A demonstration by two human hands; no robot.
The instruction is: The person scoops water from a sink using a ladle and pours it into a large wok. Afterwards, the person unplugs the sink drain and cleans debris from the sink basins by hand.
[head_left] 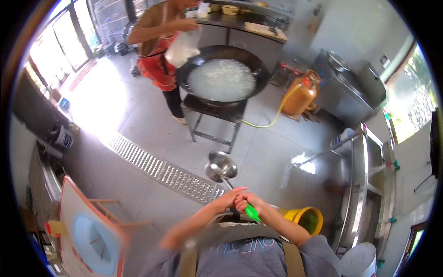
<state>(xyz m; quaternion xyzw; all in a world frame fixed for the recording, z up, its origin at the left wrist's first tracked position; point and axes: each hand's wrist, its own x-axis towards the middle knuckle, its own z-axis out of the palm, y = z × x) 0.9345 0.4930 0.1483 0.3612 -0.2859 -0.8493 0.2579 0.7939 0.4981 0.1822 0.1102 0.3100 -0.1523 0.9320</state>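
Fingers (240,201) grip a ladle (221,165), shirt (230,261) showing "OVE".

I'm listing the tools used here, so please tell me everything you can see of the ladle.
The ladle has a round, shiny bowl that looks like metal, a slim metallic-looking shaft and a bright green handle end. The bowl opens toward the camera; no contents can be made out. It points forward, the bowl in view against the grey floor, nearer than the wok and apart from it. The left hand and right hand close around the handle, hiding part.
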